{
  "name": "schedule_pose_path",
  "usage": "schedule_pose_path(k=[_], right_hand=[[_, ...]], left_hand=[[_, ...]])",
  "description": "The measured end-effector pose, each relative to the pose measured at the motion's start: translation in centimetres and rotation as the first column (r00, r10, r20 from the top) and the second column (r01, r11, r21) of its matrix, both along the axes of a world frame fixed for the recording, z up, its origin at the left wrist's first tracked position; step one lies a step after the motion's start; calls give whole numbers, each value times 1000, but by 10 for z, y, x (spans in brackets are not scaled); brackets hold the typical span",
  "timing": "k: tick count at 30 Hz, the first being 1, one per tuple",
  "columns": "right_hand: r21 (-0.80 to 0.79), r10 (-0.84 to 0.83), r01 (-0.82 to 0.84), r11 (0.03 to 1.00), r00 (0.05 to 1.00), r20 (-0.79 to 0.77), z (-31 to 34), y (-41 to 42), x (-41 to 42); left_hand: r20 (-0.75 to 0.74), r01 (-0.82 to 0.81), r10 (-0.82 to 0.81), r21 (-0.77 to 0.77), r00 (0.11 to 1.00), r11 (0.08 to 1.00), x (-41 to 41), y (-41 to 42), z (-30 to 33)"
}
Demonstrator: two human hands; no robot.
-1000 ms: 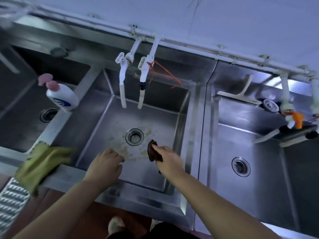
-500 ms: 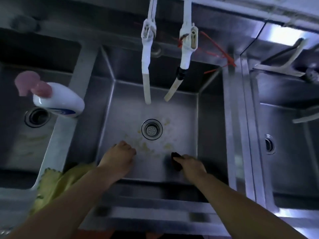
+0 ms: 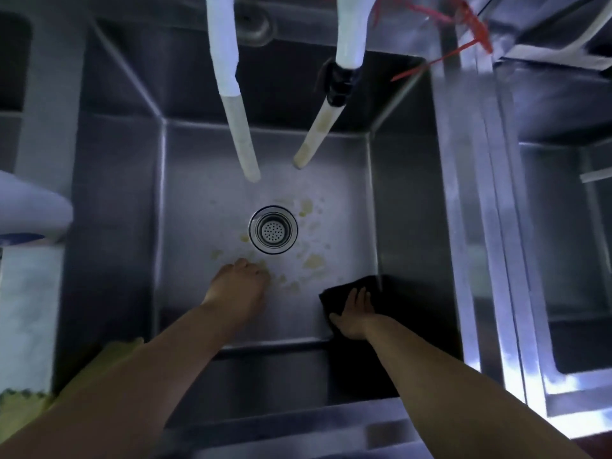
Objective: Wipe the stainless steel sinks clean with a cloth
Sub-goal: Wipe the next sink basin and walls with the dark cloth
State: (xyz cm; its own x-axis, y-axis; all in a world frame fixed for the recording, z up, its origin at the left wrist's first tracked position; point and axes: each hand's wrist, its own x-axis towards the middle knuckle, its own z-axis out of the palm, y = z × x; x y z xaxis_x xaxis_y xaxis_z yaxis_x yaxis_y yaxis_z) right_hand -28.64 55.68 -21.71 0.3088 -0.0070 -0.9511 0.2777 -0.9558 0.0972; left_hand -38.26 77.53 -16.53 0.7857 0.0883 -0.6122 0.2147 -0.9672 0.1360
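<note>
Nearest, a yellow cloth (image 3: 20,400) lies on the sink's front rim at the left. The right hand (image 3: 356,314) presses flat, fingers straight, on a dark cloth (image 3: 344,289) in the near right corner of the middle sink (image 3: 185,200). The left hand (image 3: 240,288) rests on the sink floor, fingers loosely curled, holding nothing. Farther, yellowish stains (image 3: 313,261) surround the drain (image 3: 273,229). Two taps (image 3: 236,127) hang above.

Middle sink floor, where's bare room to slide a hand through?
Free: the far strip between the two hoses' tips and the drain, and the left side along the wall. Crowded: the near half, with the left hand, yellowish stains, and the right hand pressing the dark cloth in the corner.
</note>
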Motion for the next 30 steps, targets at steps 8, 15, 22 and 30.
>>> schedule_pose_path(k=[8,15,22,30], right_hand=[[295,32,-177,939,899,438,-63,22,52],[303,146,-438,847,738,659,-94,89,153],[211,284,-611,763,610,740,-105,147,227],[242,311,-657,714,608,730,-93,112,152]], left_hand=[[87,-230,222,96,971,968,1,14,-55],[-29,-275,290,235,957,932,-21,29,-90],[-158,-261,338,375,928,890,-41,37,-96],[-291,-237,346,351,892,906,-33,38,-96]])
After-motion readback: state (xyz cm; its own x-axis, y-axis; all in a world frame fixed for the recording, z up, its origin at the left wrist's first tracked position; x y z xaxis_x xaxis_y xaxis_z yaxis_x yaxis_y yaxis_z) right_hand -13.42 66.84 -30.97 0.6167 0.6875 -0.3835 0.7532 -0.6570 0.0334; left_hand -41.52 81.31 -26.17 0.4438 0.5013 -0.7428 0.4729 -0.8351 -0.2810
